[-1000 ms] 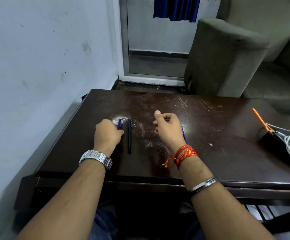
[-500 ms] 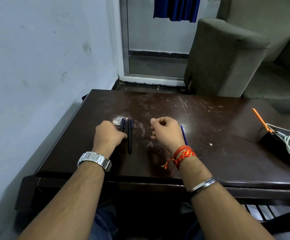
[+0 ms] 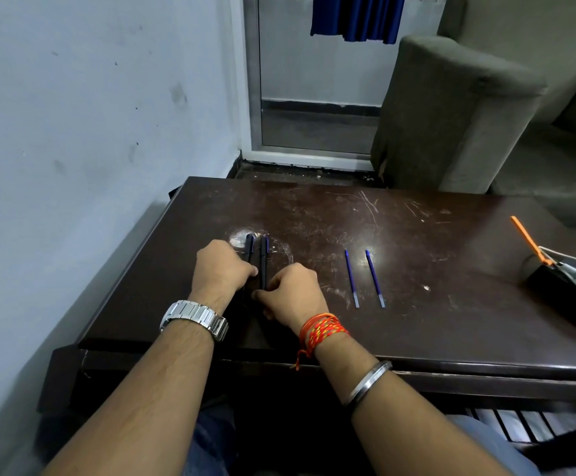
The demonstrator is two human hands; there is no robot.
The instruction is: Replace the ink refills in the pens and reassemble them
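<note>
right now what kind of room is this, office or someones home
Most likely a home sitting room, not an office: a grey upholstered sofa stands behind the scratched dark wooden table, and blue cloth hangs beyond a glass door, as on a balcony.

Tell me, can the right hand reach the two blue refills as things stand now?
Probably yes. The two blue refills lie bare on the table just right of the right hand, nothing between them.

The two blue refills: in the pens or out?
Out. Both blue refills lie bare on the table, right of the pens.
</note>
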